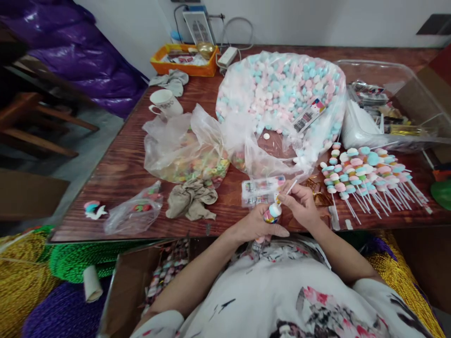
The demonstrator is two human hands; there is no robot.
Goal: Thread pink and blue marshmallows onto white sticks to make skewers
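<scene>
Near the table's front edge, my left hand [252,224] is wrapped round a marshmallow skewer [274,211], which seems to sit in a printed clear wrapper. The skewer's lower end hangs below the hand, in front of the shirt. My right hand [302,205] pinches the white stick [292,186] that rises from the top marshmallow. Just behind the hands lie flat printed clear wrappers [259,191]. To the right, many marshmallow skewers [366,170] lie in a pile with their white sticks toward me. Fingers partly hide the held skewer.
A big clear bag of pastel marshmallows [282,84] fills the back middle. Left of it are a bag of colourful candies [190,162], a mug [165,103] and a crumpled cloth [192,199]. A clear plastic bin [398,70] stands at right; an orange tray [181,69] at back.
</scene>
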